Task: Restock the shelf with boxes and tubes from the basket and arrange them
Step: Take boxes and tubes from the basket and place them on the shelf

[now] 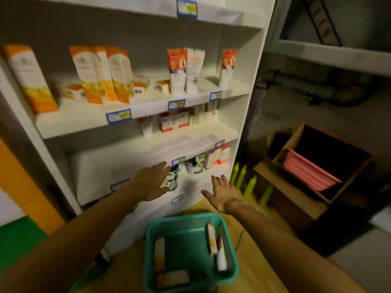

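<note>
- White shelf (pixel 135 121), just behind the basket: upper tiers stocked with orange boxes (pixel 99 75) and tubes (pixel 186 70), room left on lower tiers.
- Teal basket (pixel 188 250), on the floor in front: several boxes and tubes inside, waiting.
- Left hand (pixel 152 182) and right hand (pixel 222 193), above the basket: fingers spread, grasping nothing.
- Best taken one item at a time, stood upright, label outward.

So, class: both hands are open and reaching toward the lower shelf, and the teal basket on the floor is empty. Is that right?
Not quite. The head view shows the teal basket holds several boxes and tubes. The rest stands: left hand and right hand are open, reaching toward the lower shelf.
</note>
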Demonstrator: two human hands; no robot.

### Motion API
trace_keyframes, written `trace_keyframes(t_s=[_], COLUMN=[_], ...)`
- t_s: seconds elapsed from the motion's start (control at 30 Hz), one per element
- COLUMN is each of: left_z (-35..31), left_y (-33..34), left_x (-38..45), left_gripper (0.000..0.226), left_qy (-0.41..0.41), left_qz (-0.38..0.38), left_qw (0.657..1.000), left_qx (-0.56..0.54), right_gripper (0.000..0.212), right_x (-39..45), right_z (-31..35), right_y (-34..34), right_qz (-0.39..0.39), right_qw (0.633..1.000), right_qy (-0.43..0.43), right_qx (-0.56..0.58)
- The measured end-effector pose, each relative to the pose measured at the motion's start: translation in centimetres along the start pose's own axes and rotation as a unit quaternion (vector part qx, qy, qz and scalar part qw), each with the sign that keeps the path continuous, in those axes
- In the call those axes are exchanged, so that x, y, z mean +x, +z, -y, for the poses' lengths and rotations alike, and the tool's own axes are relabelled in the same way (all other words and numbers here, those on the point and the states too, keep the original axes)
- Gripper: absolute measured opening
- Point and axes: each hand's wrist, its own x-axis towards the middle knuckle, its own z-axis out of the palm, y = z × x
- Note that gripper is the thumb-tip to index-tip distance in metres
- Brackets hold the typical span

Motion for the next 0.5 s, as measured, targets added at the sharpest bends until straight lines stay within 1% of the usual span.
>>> trace_keyframes(t_s=[0.07, 0.13, 0.17, 0.23, 0.37, 0.43, 0.5], left_z=[-0.4, -0.6, -0.9, -1.2, -1.0, -0.6, -0.2], left_y=[2.5, 5.0, 6.2, 8.6, 12.5, 14.2, 16.2], left_x=[0.3, 0.4, 0.5, 0.7, 1.4, 1.6, 1.9], left_gripper=[0.075, 0.076, 0.076, 0.070, 0.059, 0.052, 0.050], left_qy=[0.002, 0.012, 0.004, -0.015, -0.023, -0.017, -0.015], left_qz=[0.045, 0.081, 0.098, 0.137, 0.221, 0.244, 0.266], left_qw=[0.999, 0.996, 0.994, 0.989, 0.974, 0.967, 0.960], left_qx=[-0.021, -0.038, -0.048, -0.050, -0.051, -0.064, -0.081], right_gripper=[0.080, 0.080, 0.081, 0.081, 0.079, 0.080, 0.082], right_x=[-0.2, 0.0, 0.1, 0.4, 1.1, 1.7, 2.4], right_z=[-1.9, -3.2, -3.6, -4.3, -4.4, -4.3, -4.3], right_y=[2.1, 4.1, 5.0, 6.9, 10.7, 12.7, 14.6], right_qz=[0.026, 0.051, 0.064, 0.084, 0.107, 0.117, 0.130], right_qw=[0.999, 0.998, 0.997, 0.995, 0.993, 0.992, 0.991], right_qy=[0.016, 0.038, 0.046, 0.054, 0.040, 0.030, 0.028], right_qx=[-0.015, -0.003, 0.004, 0.018, 0.027, 0.027, 0.027])
